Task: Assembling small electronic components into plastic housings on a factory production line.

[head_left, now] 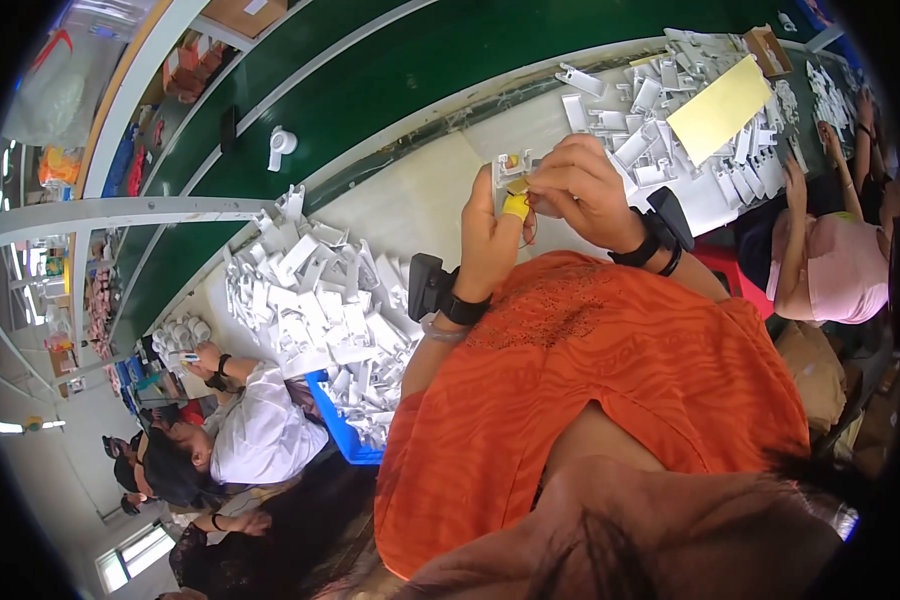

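Note:
My left hand (490, 240) is closed round a small white plastic housing (502, 172), held up over the table. Yellow tape (516, 206) is wrapped round one finger of this hand. With its fingers bent together, my right hand (590, 190) meets the housing from the right. A small yellow-brown piece (517, 186) shows between the two hands; my fingers hide most of it. A thin reddish wire (531, 232) hangs below my fingertips. What exactly the right fingertips pinch cannot be made out.
White plastic parts (315, 285) are heaped at left, spilling toward a blue bin (342, 425). More white housings (642, 145) lie at right around a yellow sheet (722, 112). Beyond runs a green conveyor belt (370, 95) carrying a white part (282, 143). Co-workers sit on both sides.

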